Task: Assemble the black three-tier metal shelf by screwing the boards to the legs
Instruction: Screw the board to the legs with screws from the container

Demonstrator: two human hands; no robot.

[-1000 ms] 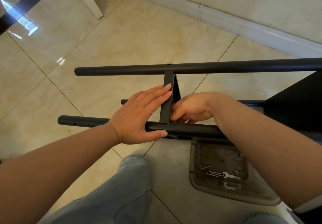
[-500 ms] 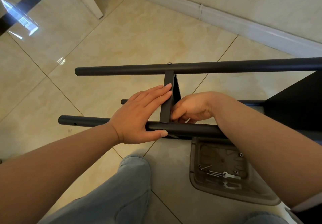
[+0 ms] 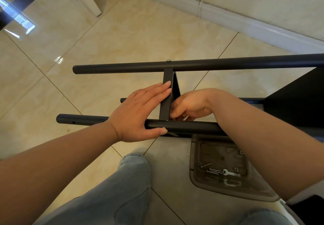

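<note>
At frame centre the board (image 3: 166,100) stands edge-on between two horizontal legs, the left hand (image 3: 138,114) spread flat against it, the right hand (image 3: 189,106) curled behind, contents hidden, nearest the lower leg (image 3: 184,127) joint.

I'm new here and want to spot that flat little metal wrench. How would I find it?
Look at the floor by the person's right forearm, where a grey plastic tray lies under the black shelf leg. Inside it, among the dark loose screws, the wrench is the one bright, flat silver piece with a ring end.
</note>
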